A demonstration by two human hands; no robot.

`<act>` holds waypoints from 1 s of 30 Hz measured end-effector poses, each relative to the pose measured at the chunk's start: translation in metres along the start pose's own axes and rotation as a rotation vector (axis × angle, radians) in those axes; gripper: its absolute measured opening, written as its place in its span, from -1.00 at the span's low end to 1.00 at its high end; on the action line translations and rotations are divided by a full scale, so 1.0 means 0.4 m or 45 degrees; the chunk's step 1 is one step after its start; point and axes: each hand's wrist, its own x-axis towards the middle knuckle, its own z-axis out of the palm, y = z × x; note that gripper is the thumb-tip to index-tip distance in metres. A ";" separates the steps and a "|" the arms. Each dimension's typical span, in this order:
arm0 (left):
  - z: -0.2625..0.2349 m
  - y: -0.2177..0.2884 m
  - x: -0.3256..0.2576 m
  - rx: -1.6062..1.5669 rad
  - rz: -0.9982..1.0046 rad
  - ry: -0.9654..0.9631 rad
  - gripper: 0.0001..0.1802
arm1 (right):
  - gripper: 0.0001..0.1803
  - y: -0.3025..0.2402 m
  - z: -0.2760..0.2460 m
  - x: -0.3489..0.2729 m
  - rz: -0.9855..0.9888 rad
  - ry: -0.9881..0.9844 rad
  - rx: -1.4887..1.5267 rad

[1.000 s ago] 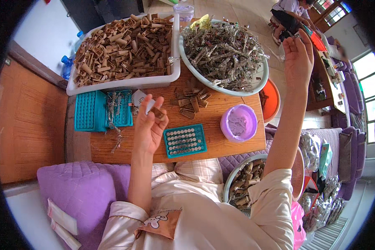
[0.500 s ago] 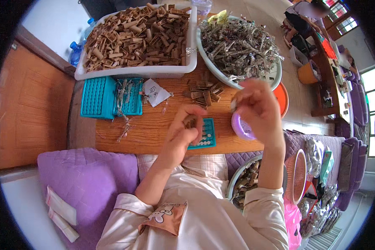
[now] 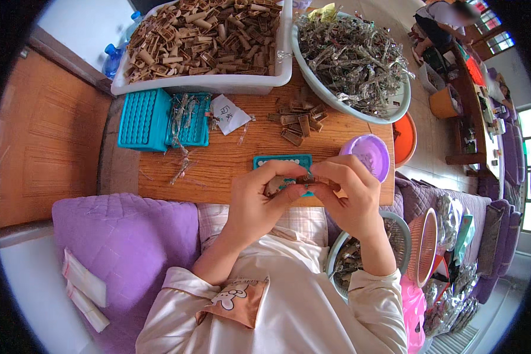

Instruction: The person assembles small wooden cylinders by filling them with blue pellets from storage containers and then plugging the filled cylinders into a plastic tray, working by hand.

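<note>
My left hand (image 3: 259, 197) and my right hand (image 3: 351, 192) meet over the near edge of the wooden table (image 3: 230, 159). Between their fingertips they pinch one small brown part (image 3: 307, 179). The part hangs just above a small teal holed tray (image 3: 280, 160), which the hands partly hide. A purple bowl (image 3: 369, 154) stands close behind my right hand. A loose pile of brown pieces (image 3: 298, 121) lies farther back on the table.
A white bin of brown tubes (image 3: 209, 35) and a pale basin of grey metal strips (image 3: 354, 56) stand at the back. Teal trays (image 3: 162, 118) with metal clips lie at the left. An orange bowl (image 3: 404, 138) is at the right, a purple cushion (image 3: 124, 236) near left.
My right hand came down from far back right to the table front. My left hand moved forward too, and both now pinch one brown part together.
</note>
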 end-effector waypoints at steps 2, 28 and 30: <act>-0.013 0.024 0.001 0.092 -0.096 -0.075 -0.77 | -0.72 0.004 0.004 -0.008 0.080 -0.034 0.028; -0.030 -0.018 0.016 -0.654 -0.416 -0.189 -0.63 | -0.67 0.054 -0.012 -0.015 0.930 -0.388 1.544; -0.030 -0.021 0.020 -0.686 -0.398 -0.217 -0.62 | -0.68 0.052 -0.003 -0.012 0.965 -0.383 1.656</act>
